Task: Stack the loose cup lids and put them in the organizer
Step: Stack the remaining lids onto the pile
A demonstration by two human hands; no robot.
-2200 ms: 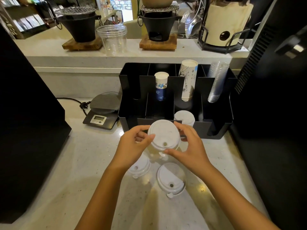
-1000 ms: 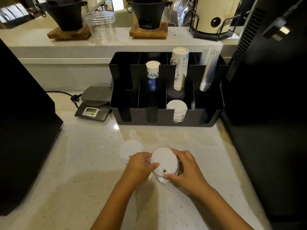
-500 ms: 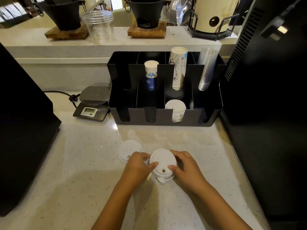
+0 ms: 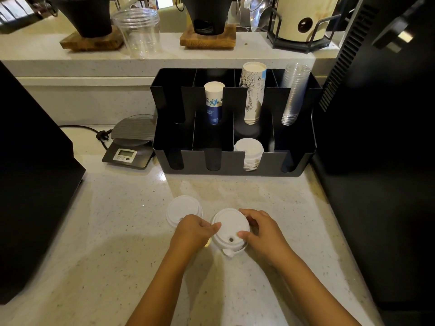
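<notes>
While both your hands are pinching the lid stack [image 4: 230, 229] low over the desk [image 4: 117, 231], your left hand [image 4: 193, 231] is gripping its left rim and your right hand [image 4: 261, 228] its right. One loose lid [image 4: 182, 208] is lying just left, nearest your left grip. Straight ahead, the organizer [image 4: 235, 161] is holding stored lids [image 4: 249, 151].

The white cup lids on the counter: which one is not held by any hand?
The left lid, lying alone beside the left hand; both hands grip the other one.

Lid stack [image 4: 230, 229] lowered from the organizer [image 4: 233, 161] front, apparently onto counter [image 4: 113, 231].
</notes>
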